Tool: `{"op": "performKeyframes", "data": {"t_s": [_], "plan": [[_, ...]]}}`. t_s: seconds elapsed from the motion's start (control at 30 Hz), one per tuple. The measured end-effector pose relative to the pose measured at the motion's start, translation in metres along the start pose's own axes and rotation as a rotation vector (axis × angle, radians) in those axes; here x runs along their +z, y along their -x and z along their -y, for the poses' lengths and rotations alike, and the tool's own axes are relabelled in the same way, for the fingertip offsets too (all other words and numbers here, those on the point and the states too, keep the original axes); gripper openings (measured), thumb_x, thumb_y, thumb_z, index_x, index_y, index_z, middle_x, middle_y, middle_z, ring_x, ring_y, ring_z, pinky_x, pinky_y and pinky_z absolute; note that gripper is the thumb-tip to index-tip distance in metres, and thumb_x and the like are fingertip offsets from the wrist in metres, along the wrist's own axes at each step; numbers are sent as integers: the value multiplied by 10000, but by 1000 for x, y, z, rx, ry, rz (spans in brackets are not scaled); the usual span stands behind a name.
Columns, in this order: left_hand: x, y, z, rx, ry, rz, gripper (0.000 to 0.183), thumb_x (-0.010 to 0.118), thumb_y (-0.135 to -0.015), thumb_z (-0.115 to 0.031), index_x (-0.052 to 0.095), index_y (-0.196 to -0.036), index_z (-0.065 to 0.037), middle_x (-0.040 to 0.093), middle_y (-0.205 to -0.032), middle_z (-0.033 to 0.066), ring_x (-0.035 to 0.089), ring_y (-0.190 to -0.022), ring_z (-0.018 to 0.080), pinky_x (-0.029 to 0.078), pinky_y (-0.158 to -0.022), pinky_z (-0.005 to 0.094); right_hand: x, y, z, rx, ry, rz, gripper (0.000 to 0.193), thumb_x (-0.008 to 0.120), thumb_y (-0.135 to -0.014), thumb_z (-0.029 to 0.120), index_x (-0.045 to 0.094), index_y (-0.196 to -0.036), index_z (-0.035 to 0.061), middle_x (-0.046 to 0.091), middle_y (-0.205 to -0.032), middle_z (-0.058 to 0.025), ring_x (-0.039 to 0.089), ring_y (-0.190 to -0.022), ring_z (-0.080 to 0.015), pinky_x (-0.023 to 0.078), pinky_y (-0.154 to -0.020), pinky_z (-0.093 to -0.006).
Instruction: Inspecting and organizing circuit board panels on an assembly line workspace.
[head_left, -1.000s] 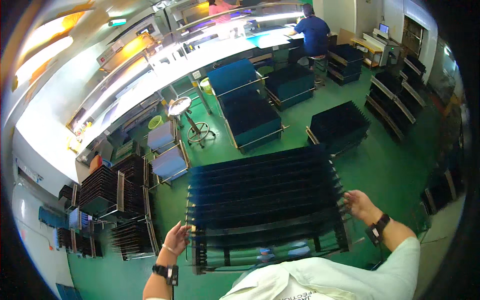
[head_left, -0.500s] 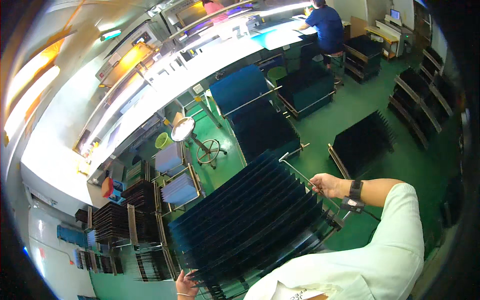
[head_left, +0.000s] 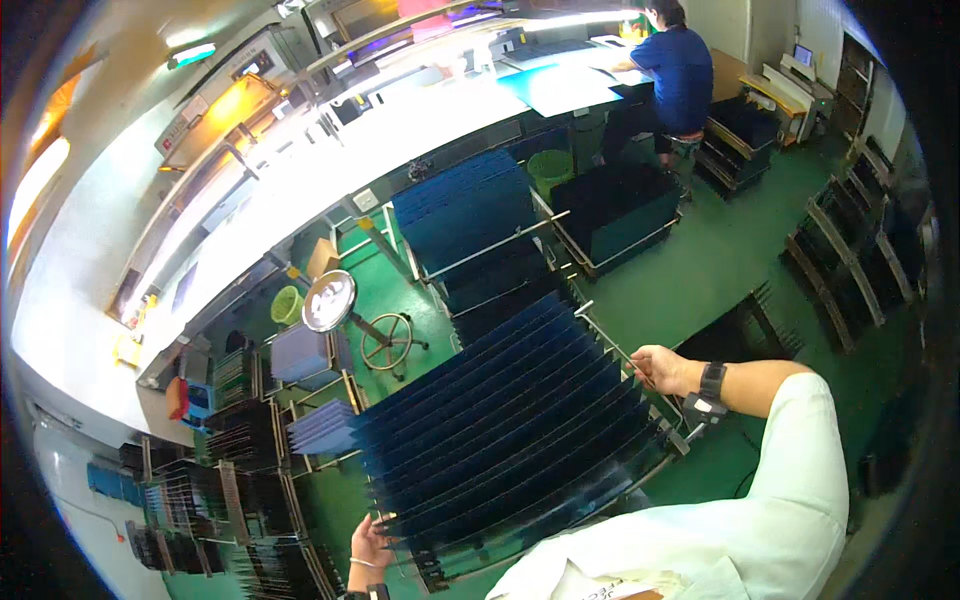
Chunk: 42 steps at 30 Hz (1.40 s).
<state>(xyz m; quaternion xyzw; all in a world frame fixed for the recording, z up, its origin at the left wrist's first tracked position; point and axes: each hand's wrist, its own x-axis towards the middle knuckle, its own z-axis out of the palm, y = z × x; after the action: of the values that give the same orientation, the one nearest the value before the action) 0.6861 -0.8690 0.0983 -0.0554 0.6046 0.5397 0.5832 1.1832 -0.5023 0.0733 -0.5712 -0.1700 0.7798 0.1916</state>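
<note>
From my head view, a tall stack of dark blue sheets in a pale metal rack (head_left: 485, 245) stands directly beyond the load, crowding its far side. Past the far left corner I see a round silver-topped wheeled stool (head_left: 329, 300), with a rack of pale lavender-blue sheets (head_left: 322, 427) nearer that corner. A seated co-worker in dark blue (head_left: 682, 85) is well apart, at the long white bench (head_left: 400, 145).

The silver metal-framed rack (head_left: 608, 335) of thin dark blue panels (head_left: 510, 420) lies between my hands, in front of the torso. My right hand (head_left: 655, 368) has its fingers curled round the side rail; my left hand (head_left: 369, 542) is at the near left corner, but I cannot tell how firmly it grips.

Panels hide the left fingertips, the lower edge cuts off the left forearm, and glare washes out the bench top.
</note>
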Motion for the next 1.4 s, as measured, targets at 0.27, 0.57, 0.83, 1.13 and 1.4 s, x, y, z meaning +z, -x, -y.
{"op": "performKeyframes", "data": {"t_s": [0.27, 0.57, 0.83, 1.13, 1.4], "plan": [[96, -171, -66, -219, -132, 76, 374, 430, -870, -398, 576, -954, -64, 612, -855, 66, 544, -848, 218, 361, -844, 417, -40, -88, 67, -165, -126, 13, 103, 490, -828, 171, 567, -825, 103, 513, -669, 42, 474, -609, -62, 387, -538, -191], [164, -273, -40, -237, -18, -85, 380, 494, -818, -416, 524, -1024, -99, 535, -1054, 32, 452, -990, 240, 254, -909, 389, -96, -172, 88, -158, -242, -128, 91, 523, -844, 163, 564, -832, 83, 553, -721, 30, 469, -611, -81, 389, -563, -215], [185, -307, -48, -291, 39, -191, 238, 508, -818, -343, 576, -913, -135, 588, -937, -38, 489, -907, 175, 254, -888, 346, -97, -212, 114, -65, -213, -193, 81, 544, -806, 202, 579, -772, 137, 537, -671, 34, 485, -625, -104, 376, -596, -255], [223, -357, -92, -218, 3, -186, 221, 469, -848, -283, 564, -926, -99, 590, -950, -1, 492, -953, 176, 323, -878, 306, -56, -253, 172, -67, -163, -196, 52, 545, -819, 186, 576, -801, 149, 550, -698, 62, 470, -649, -62, 364, -616, -198], [194, -419, -87, -414, -176, -46, 646, 350, -872, -504, 258, -1365, -97, 335, -1378, 85, 282, -1257, 238, 31, -1058, 464, -78, -305, 197, 54, 213, 129, 580, 452, -899, 249, 181, -1389, 96, 195, -1437, -118, 128, -1330, -312, 104, -1070, -454]]}}
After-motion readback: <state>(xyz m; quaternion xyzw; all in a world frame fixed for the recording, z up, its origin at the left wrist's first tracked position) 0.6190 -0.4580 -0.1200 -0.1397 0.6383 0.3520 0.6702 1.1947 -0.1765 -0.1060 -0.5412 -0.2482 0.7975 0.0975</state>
